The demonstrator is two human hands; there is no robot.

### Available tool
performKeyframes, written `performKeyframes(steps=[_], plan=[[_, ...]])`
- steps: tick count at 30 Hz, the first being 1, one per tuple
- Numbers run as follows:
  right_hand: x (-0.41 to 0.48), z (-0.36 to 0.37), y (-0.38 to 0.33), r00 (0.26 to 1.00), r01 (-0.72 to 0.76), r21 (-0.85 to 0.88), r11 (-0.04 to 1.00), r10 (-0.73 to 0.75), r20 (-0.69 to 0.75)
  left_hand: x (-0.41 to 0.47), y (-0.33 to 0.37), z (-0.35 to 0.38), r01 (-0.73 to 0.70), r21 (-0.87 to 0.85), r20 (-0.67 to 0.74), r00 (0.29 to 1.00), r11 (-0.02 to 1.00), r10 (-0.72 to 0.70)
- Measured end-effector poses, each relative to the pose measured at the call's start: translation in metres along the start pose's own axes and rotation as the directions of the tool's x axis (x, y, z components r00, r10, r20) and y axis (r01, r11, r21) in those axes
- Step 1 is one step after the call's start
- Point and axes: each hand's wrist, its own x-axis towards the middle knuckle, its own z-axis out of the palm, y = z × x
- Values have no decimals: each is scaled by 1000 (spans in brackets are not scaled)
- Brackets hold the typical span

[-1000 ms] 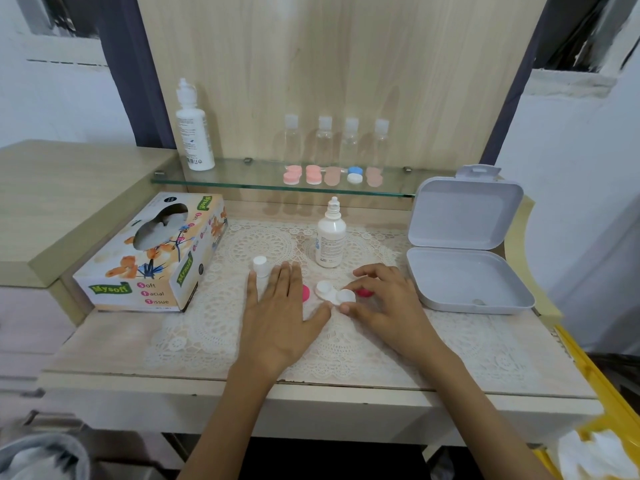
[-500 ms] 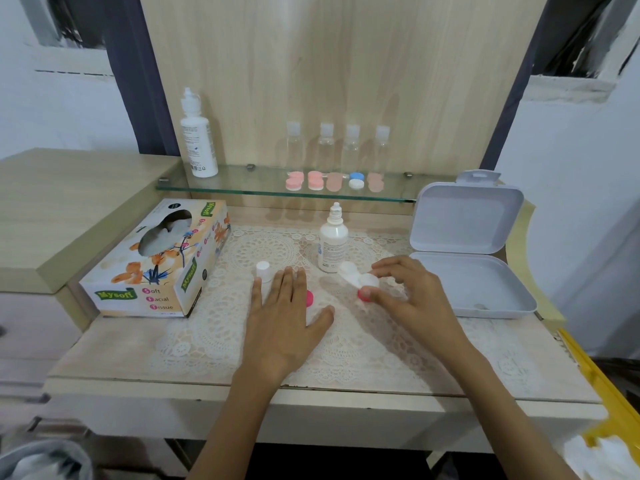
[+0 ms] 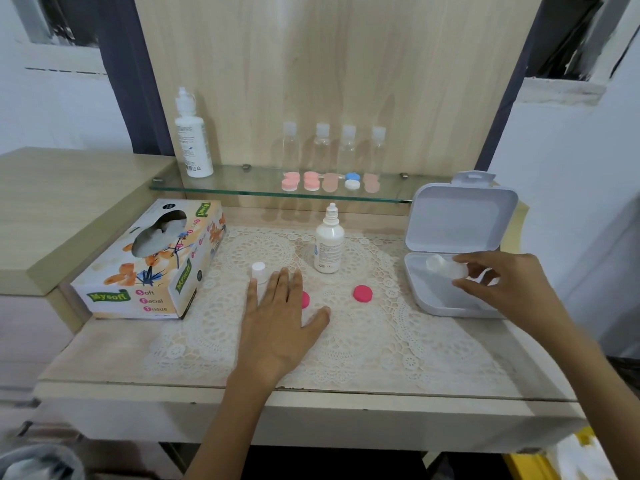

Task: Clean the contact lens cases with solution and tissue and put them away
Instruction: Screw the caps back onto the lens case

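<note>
Right hand (image 3: pixel 502 282): pinching case (image 3: pixel 446 268), above open box (image 3: pixel 433 299).
Left hand (image 3: pixel 277 320): flat, fingers straight, together.
Pink cap (image 3: pixel 305 299): beside left index finger.
Other cap (image 3: pixel 362 293): past left thumb tip.

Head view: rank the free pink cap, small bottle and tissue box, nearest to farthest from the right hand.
1. Free pink cap, on the doily, left of the right hand holding the lens case.
2. Small bottle, behind the cap, further left.
3. Tissue box, far left.
</note>
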Motion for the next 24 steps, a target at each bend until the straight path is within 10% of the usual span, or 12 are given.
performKeyframes(steps=[15, 24], plan=[[4, -1, 11, 908, 405, -287, 868, -420, 10, 0, 0, 0, -1, 1, 1, 1000, 1000, 1], [4, 4, -7, 997, -16, 272, 962, 36, -69, 0, 0, 0, 0, -15, -1, 1000, 1000, 0]])
